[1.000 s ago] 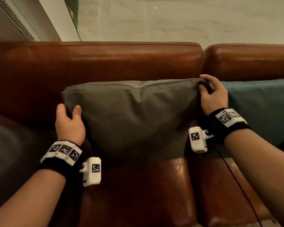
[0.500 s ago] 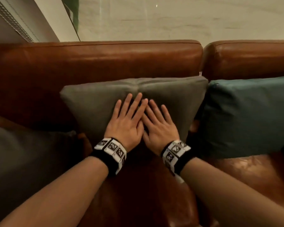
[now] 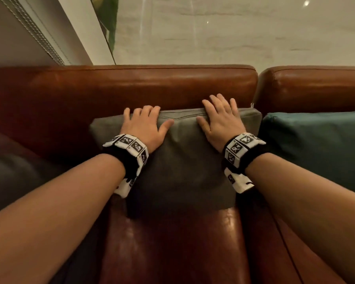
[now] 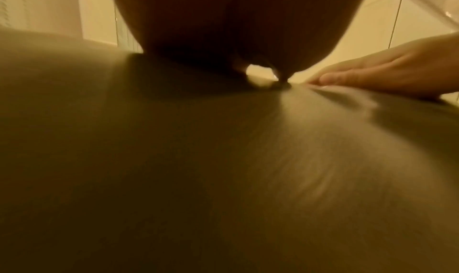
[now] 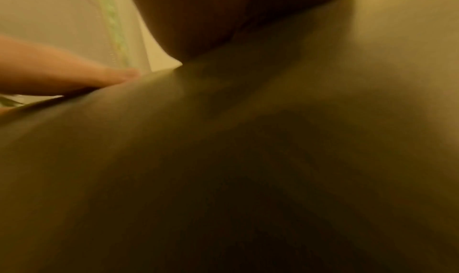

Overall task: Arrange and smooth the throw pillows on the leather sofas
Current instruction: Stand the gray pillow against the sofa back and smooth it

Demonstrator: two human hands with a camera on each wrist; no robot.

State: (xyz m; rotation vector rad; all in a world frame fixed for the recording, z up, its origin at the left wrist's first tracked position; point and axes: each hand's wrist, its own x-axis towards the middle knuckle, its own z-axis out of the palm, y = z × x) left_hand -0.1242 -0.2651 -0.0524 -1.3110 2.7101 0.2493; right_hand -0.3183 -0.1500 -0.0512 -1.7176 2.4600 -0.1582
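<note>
Hands have slid up from the middle of the grey pillow to its top edge, left hand and right hand now apart, flat, fingers spread. Pillow's propped against the sofa back beside the teal pillow, so smoothing looks nearly done here.

A lounge or living room: brown leather sofas (two, side by side) with throw pillows.
</note>
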